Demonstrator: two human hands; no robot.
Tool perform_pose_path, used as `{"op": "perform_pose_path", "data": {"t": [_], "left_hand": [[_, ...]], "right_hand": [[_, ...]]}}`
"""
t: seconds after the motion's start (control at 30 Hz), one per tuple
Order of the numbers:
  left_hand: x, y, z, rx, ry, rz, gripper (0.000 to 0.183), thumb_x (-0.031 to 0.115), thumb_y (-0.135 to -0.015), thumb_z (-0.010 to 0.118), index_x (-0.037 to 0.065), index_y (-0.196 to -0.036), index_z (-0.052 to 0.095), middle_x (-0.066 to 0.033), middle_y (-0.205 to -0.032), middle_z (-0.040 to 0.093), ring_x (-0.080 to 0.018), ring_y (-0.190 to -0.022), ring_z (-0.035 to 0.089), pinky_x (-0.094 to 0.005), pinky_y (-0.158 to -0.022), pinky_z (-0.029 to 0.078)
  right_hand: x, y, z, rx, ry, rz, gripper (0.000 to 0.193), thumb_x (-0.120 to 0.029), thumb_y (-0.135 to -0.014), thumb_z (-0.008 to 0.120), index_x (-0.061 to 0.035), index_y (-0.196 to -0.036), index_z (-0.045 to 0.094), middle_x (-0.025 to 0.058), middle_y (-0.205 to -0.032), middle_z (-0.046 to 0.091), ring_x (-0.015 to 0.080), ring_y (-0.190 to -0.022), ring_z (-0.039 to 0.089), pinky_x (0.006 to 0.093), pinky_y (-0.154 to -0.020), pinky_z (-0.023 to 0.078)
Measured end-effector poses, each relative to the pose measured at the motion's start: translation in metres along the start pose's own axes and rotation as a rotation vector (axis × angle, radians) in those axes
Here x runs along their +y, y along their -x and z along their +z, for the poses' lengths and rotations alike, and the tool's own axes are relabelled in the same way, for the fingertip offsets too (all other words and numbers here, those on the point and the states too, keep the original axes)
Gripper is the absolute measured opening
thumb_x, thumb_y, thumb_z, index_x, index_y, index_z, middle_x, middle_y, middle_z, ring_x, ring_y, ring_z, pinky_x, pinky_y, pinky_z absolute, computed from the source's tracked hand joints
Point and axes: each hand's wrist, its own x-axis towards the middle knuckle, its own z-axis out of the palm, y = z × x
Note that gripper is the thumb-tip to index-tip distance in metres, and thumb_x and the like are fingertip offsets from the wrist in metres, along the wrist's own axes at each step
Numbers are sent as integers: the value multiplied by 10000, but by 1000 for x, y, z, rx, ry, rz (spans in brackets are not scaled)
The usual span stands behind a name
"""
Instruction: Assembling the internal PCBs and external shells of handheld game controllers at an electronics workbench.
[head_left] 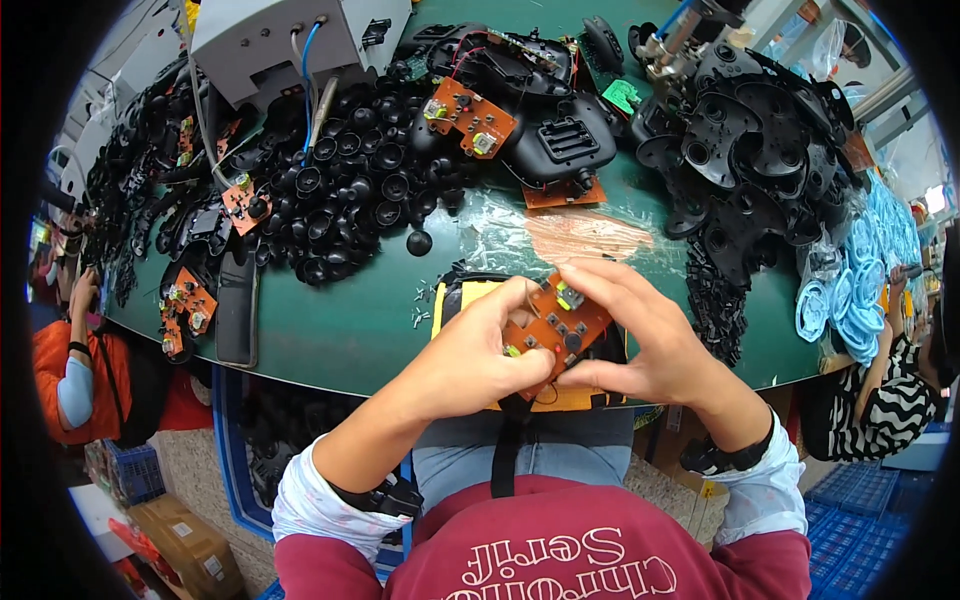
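Note:
Between both hands I hold an orange-brown circuit board [550, 330] with small buttons, a dark round part and two yellow-green and white parts. My left hand [485, 350] grips the board's left side, with the thumb on its lower edge. My right hand [645, 330] is closed round its right side, fingers at the top corner and thumb below. Under the board lies a yellow pad with black edging [452, 305], near the table's front edge. Part of a black piece shows beneath the board, mostly hidden by my right hand.
On the green table [330, 330], small black cups [350, 180] lie heaped left of centre. Black controller shells [740, 150] pile up at right, beside blue rings [860, 290]. More circuit boards [470, 118] rest on black housings. A grey machine [270, 50] stands behind. Co-workers [85, 370] sit at both sides.

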Motion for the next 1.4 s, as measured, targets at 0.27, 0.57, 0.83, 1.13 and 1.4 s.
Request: {"op": "perform_pose_path", "data": {"t": [0.27,0.57,0.83,1.13,1.4], "left_hand": [[5,-3,-5,-11,-121,-2,403,62,-804,642,-69,-1163,513,-151,-1001,653,-139,-831,646,-275,-686,524],[5,-3,-13,-110,-37,-64,438,77,-799,662,-64,-1181,500,-138,-986,659,-163,-916,634,-305,-793,515],[-16,1,-37,34,-394,285,763,263,-708,863,-20,-1320,505,-222,-1347,542,-351,-1263,522,-411,-1050,414],[-39,14,-10,23,-776,536,411,187,-638,864,26,-927,621,-240,-1413,470,-383,-1309,471,-431,-1030,434],[-54,17,-6,183,-772,630,439,244,-628,872,6,-879,601,-242,-1368,521,-382,-1273,517,-407,-989,485]], "right_hand": [[2,1,3,-5,-611,383,793,-139,-679,883,-34,-1359,487,125,-1301,524,223,-1160,577,347,-886,576],[5,3,6,20,-279,146,681,-120,-743,837,-19,-1328,503,123,-1289,567,218,-1113,612,309,-795,594],[11,13,11,415,-843,495,324,-5,-916,635,47,-1214,520,135,-1128,628,140,-849,678,216,-556,573],[23,19,19,571,-810,510,321,-15,-925,626,36,-1219,508,120,-1044,637,131,-781,665,203,-484,531],[16,38,33,557,-693,570,316,0,-927,617,24,-1221,503,118,-1104,633,155,-857,692,216,-571,557]]}}
